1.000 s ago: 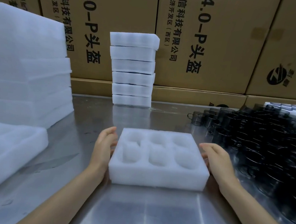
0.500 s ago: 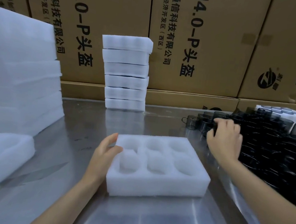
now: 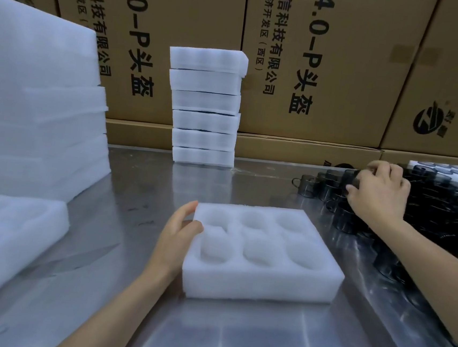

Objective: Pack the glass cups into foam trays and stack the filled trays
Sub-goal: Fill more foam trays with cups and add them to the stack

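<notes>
We note a white rectangular foam tray with six round wells [image 3: 263, 256] lying flat on the brushed steel table [image 3: 234, 341], toward its near edge, all wells empty. Our left hand [image 3: 175, 238] rests against the tray's left side, fingers loosely extended along the foam wall and thumb touching its top rim; nothing is clasped. Our right hand [image 3: 378, 193] reaches to the table's right edge, fingers curled around a dark smoked glass cup [image 3: 350, 179] at the near-left fringe of the crowd of dark glass cups [image 3: 442, 210]. The cup sits between thumb and fingertips; we cannot tell whether it is off the table. The cup cluster is cut off by the right frame border and individual cups merge in shadow. A stack of six white filled foam trays [image 3: 206, 106] stands at the far edge against brown printed cardboard cartons [image 3: 331, 57]. Large white foam slabs [image 3: 33, 98] occupy the left edge, partly cropped.
</notes>
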Motion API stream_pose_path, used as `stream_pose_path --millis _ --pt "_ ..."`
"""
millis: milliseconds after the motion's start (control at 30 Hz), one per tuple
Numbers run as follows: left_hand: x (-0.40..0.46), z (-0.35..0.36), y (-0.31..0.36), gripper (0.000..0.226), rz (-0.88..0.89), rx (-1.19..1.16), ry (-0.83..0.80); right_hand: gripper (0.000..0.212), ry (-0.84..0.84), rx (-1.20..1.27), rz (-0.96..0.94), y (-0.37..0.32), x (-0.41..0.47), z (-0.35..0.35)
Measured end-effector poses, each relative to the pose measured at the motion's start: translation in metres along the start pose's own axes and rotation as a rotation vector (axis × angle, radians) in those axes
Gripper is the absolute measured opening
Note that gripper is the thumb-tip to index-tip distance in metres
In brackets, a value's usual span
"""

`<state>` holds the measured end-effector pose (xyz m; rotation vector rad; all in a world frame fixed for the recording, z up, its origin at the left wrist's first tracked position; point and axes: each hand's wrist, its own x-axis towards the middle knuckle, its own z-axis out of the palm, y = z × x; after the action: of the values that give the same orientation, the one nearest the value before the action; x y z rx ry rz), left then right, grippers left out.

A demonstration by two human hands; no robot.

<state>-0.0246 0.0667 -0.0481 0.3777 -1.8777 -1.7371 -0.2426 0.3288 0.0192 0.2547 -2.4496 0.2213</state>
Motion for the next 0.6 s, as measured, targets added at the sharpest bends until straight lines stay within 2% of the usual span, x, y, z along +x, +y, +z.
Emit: stream_pose_path --millis 100,233,300,400,600 --pt "-0.002 0.001 0.001 0.040 -0.010 0.008 -0.038 0.019 0.141 0.335 -0.065 -0.023 -0.011 -0.014" --pt "-0.004 0.002 0.003 0.050 -0.004 0.013 -0.073 0.020 0.048 0.747 -0.157 -0.067 -0.030 -0.041" --pt "-0.004 0.003 0.003 0.058 -0.005 0.024 -0.078 0.021 -0.057 0.819 -0.220 -0.093 -0.045 -0.050" --pt "-0.002 0.003 0.002 0.050 0.009 0.046 -0.073 0.027 -0.201 0.901 -0.270 -0.131 -0.067 -0.053" --pt "-0.002 0.002 0.003 0.053 0.010 0.109 -0.093 0.028 -0.369 0.866 -0.327 -0.175 -0.083 -0.036"
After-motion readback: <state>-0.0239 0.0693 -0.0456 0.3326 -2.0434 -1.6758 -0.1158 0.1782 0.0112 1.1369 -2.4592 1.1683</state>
